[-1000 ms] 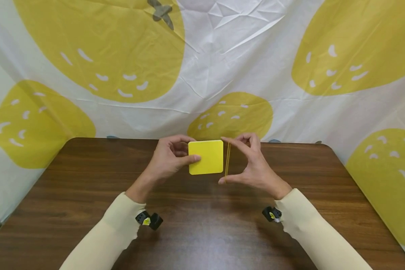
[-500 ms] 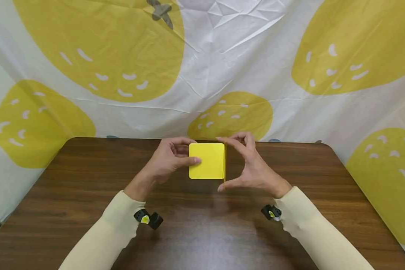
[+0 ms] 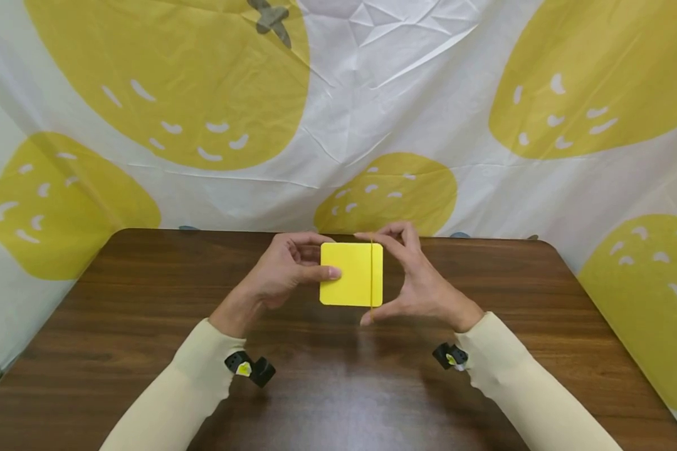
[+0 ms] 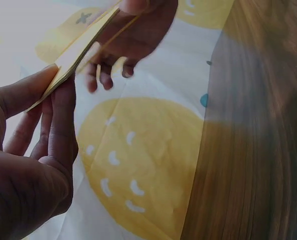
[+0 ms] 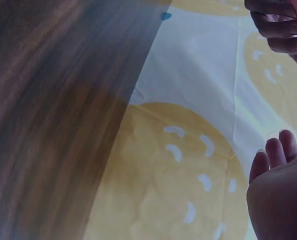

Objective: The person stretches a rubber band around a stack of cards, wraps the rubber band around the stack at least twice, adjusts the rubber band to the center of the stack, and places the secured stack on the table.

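My left hand (image 3: pixel 282 272) pinches a thin stack of square yellow cards (image 3: pixel 346 275) with rounded corners, thumb on the near face and fingers behind. In the left wrist view the card stack (image 4: pixel 83 47) shows edge-on. A yellowish rubber band (image 3: pixel 372 275) is stretched upright between the spread thumb and index finger of my right hand (image 3: pixel 420 282). One strand crosses the front of the stack near its right edge; the other side is hidden from the head view. In the right wrist view, part of my right hand (image 5: pixel 278 195) shows, and the cards are mostly out of frame.
Both hands are above a dark brown wooden table (image 3: pixel 338 388). A white cloth (image 3: pixel 231 197) with large yellow fruit shapes hangs behind and at the sides. Each wrist wears a small black camera, such as the left wrist camera (image 3: pixel 251 368).
The rubber band was right of the cards, then at their right edge; now it crosses their front. My right hand has moved left, and the cards slightly right and down.
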A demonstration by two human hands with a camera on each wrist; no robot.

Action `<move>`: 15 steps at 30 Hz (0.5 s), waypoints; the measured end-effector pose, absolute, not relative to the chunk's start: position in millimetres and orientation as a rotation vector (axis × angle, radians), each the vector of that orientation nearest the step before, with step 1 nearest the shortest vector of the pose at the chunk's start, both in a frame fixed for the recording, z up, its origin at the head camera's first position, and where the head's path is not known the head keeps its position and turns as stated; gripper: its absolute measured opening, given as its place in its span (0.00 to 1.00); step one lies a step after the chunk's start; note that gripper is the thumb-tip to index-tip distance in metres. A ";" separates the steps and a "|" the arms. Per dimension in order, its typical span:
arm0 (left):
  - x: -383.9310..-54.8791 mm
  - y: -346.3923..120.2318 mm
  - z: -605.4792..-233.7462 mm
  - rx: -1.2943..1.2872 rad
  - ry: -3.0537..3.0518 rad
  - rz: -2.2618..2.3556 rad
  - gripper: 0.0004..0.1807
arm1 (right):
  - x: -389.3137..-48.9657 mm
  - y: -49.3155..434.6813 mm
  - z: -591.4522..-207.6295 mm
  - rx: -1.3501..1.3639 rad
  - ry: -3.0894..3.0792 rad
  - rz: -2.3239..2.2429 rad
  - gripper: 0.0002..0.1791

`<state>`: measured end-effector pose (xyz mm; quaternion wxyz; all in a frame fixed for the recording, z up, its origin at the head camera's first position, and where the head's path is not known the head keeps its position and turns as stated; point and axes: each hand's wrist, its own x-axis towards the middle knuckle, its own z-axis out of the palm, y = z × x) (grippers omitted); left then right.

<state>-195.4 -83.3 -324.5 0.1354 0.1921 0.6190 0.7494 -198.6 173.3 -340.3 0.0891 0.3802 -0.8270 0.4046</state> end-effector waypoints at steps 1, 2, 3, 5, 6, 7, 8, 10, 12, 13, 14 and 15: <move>-194.8 -82.9 -324.0 0.559 1.781 2.188 0.19 | -198.5 173.1 -341.7 1.135 -2.456 1.240 0.63; -194.5 -82.5 -323.4 0.565 1.770 2.207 0.19 | -198.2 172.8 -343.2 1.142 -2.450 1.280 0.62; -194.2 -82.2 -322.9 0.568 1.763 2.226 0.20 | -197.7 172.5 -344.6 1.146 -2.448 1.320 0.61; -194.1 -81.6 -321.8 0.577 1.753 2.265 0.21 | -195.8 172.3 -347.8 1.148 -2.455 1.399 0.58; -194.2 -81.5 -321.2 0.580 1.746 2.285 0.21 | -194.5 172.3 -349.6 1.150 -2.463 1.432 0.57; -194.5 -81.3 -320.7 0.581 1.742 2.305 0.21 | -192.7 172.2 -351.1 1.143 -2.482 1.455 0.57; -195.0 -81.3 -320.7 0.581 1.742 2.325 0.21 | -190.8 172.1 -352.6 1.141 -2.499 1.472 0.57; -195.9 -81.3 -320.9 0.568 1.727 2.379 0.20 | -186.9 172.4 -356.0 1.152 -2.522 1.491 0.54; -196.5 -81.3 -320.7 0.548 1.705 2.441 0.21 | -183.4 173.0 -359.1 1.178 -2.540 1.491 0.53; -196.9 -81.4 -320.8 0.531 1.695 2.473 0.23 | -181.4 173.2 -360.0 1.192 -2.549 1.481 0.51; -197.0 -81.4 -320.3 0.510 1.681 2.506 0.25 | -179.9 173.4 -360.9 1.213 -2.549 1.465 0.50; -197.1 -81.3 -319.4 0.485 1.665 2.538 0.26 | -178.4 173.6 -361.5 1.238 -2.546 1.442 0.49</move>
